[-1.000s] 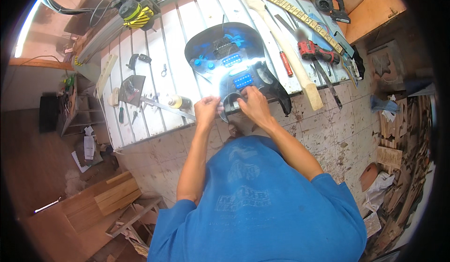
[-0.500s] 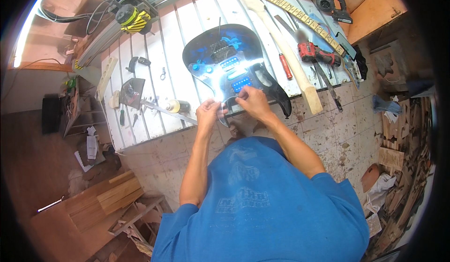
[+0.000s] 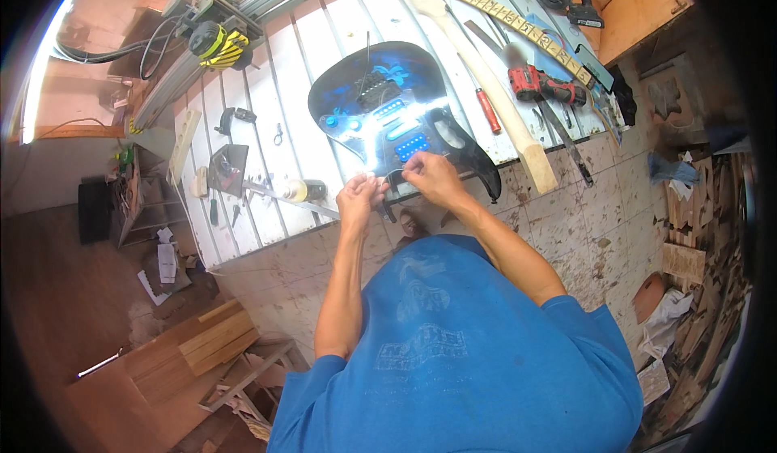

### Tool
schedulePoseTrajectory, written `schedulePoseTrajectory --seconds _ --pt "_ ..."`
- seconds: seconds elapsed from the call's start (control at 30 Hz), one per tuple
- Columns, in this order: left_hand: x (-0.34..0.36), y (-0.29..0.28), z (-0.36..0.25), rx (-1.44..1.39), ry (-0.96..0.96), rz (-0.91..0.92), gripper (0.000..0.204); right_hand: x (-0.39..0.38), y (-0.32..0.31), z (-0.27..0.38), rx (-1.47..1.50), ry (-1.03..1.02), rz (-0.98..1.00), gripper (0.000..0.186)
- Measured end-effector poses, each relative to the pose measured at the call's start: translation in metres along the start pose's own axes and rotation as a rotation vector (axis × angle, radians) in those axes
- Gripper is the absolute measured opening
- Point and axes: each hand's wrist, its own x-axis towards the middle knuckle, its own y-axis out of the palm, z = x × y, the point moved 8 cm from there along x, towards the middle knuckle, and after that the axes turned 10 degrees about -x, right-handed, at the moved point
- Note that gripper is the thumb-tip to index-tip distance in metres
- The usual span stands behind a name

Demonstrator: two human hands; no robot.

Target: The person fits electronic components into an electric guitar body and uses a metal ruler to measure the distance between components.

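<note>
An electric guitar body (image 3: pixel 328 85) in black and blue lies on the slatted bench, with a glossy clear pickguard (image 3: pixel 360 141) carrying bright blue pickups (image 3: pixel 413 147) and knobs. My left hand (image 3: pixel 358 198) is closed in a pinch at the lower edge of that pickguard, near the neck pocket. Just right of it, below the lower pickup, my right hand (image 3: pixel 430 179) also has thumb and fingers pinched together. A thin clear edge runs between the fingertips; exactly what each pinch holds is too small to make out.
On the white bench (image 3: pixel 287 72) lie a red-black drill (image 3: pixel 530 85), pale neck (image 3: pixel 526 153), fretted board (image 3: pixel 514 20), red screwdriver (image 3: pixel 486 109), black power tool (image 3: pixel 579 0), bottle (image 3: pixel 303 191) and triangular plate (image 3: pixel 227 170). A yellow-black machine head (image 3: pixel 218 44) stands upper left; scrap wood (image 3: pixel 688 259) lies right.
The view has shifted slightly, moving guitar and bench a little leftward in the picture. Both hands stay pinched at the pickguard's lower edge, with small movements of the fingers.
</note>
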Motion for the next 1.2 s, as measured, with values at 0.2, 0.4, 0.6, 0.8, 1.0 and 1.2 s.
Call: schedulePoseTrajectory --seconds 0.2,0.4,0.6,0.8,1.0,1.2 --pt "0.004 -0.004 0.004 -0.017 0.016 0.016 0.035 0.002 0.002 0.001 0.076 -0.053 -0.017 0.018" --pt "0.004 -0.003 0.008 -0.024 0.012 0.016 0.033 0.017 -0.035 0.05 -0.436 -0.639 -0.162 0.036" --pt "0.001 -0.001 0.007 -0.02 0.035 0.002 0.033 0.051 -0.004 0.062 -0.77 -0.891 0.185 0.041" --pt "0.001 0.0 0.006 -0.011 0.049 -0.009 0.035 0.078 0.019 0.06 -0.871 -0.906 0.412 0.036" --pt "0.002 0.0 0.008 -0.002 0.064 -0.018 0.037 0.087 0.02 0.062 -0.798 -0.889 0.546 0.037" --pt "0.0 0.001 0.007 0.011 0.067 -0.017 0.037 0.079 0.016 0.068 -0.818 -1.031 0.509 0.038"
